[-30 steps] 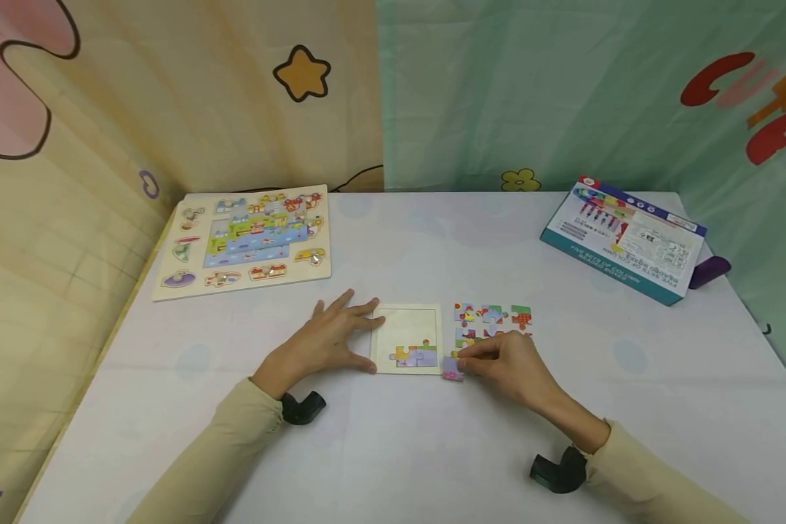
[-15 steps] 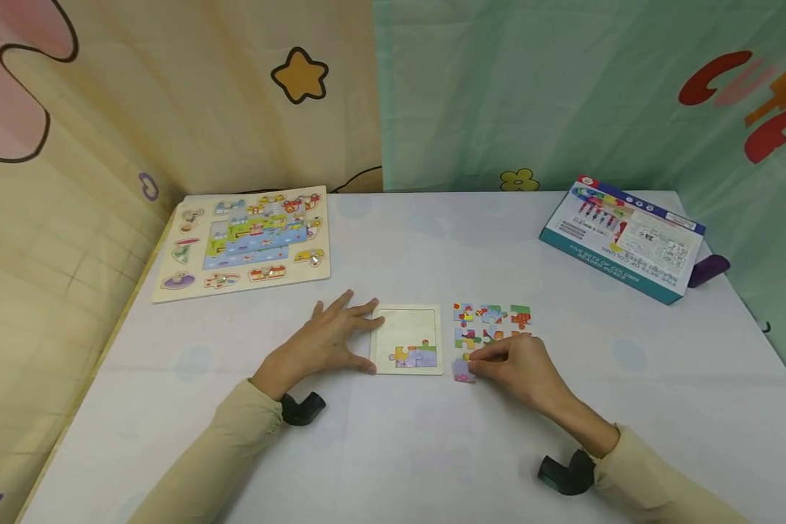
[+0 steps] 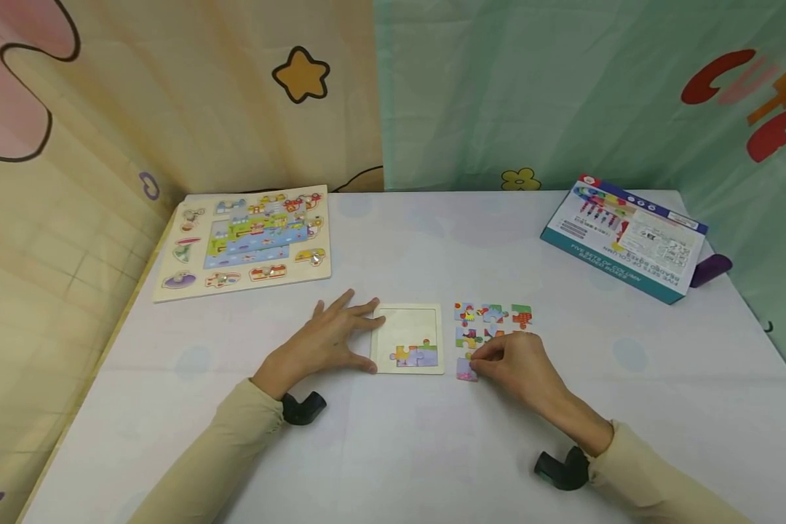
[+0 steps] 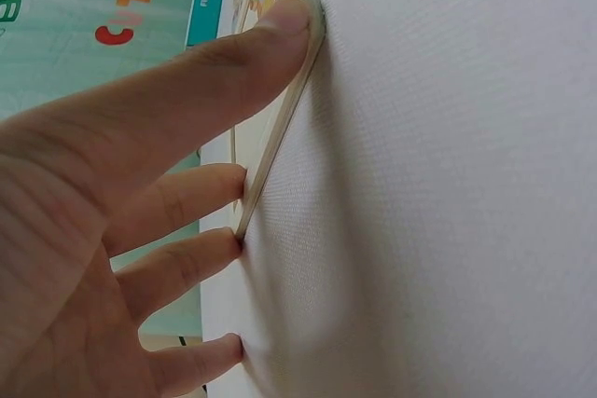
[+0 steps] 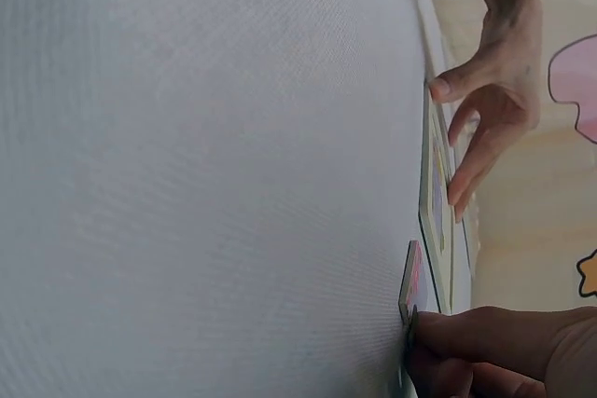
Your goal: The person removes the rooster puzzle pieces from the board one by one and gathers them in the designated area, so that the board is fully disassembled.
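My left hand (image 3: 330, 336) is spread, its fingertips and thumb resting on the left edge of a square wooden puzzle tray (image 3: 407, 372). Joined jigsaw pieces (image 3: 426, 356) in purple and yellow lie in the tray's lower right part. Between thumb and index finger, my right hand (image 3: 520, 366) pinches a purple puzzle piece (image 3: 465, 370) just right of the tray. That piece (image 5: 411, 281) lies low over the table in the right wrist view. Behind the right hand, loose picture pieces (image 3: 493, 314) are laid out in rows, the nearer ones partly hidden by it.
At the back left lies a wooden peg puzzle board (image 3: 242, 284) with picture boards stacked on it. A teal and white box (image 3: 622, 240) stands at the back right, a dark purple object (image 3: 711, 271) beside it. Curtains rise behind the white table (image 3: 393, 451).
My right hand has moved a little to the right with the purple puzzle piece, away from the tray's edge and in line with the loose pieces. The left hand has stayed still.
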`<action>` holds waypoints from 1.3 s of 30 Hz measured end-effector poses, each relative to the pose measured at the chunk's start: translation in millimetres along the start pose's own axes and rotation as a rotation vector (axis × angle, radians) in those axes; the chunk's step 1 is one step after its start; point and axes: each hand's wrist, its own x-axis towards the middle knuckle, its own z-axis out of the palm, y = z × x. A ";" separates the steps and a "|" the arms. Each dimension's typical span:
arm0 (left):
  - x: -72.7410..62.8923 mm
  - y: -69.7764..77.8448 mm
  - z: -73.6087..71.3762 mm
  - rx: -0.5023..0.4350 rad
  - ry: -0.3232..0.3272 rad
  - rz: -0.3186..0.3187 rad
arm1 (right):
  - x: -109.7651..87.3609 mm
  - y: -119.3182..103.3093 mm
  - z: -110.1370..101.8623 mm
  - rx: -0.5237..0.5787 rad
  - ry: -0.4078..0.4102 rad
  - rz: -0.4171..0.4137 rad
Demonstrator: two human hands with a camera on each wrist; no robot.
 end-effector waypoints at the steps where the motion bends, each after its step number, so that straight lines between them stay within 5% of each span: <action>1: 0.2 0.1 0.0 0.001 -0.001 0.000 | 0.0 0.1 0.2 -0.001 0.001 -0.004; 19: 0.4 0.8 0.4 -0.001 -0.012 -0.007 | -1.7 1.2 0.5 -0.026 0.009 -0.048; 32: -0.8 0.6 0.7 0.004 -0.007 -0.006 | 22.6 -36.9 31.2 -0.086 -0.089 -0.358; 39: -0.3 0.4 -1.0 0.008 -0.010 -0.005 | 28.5 -47.2 38.8 -0.172 -0.144 -0.380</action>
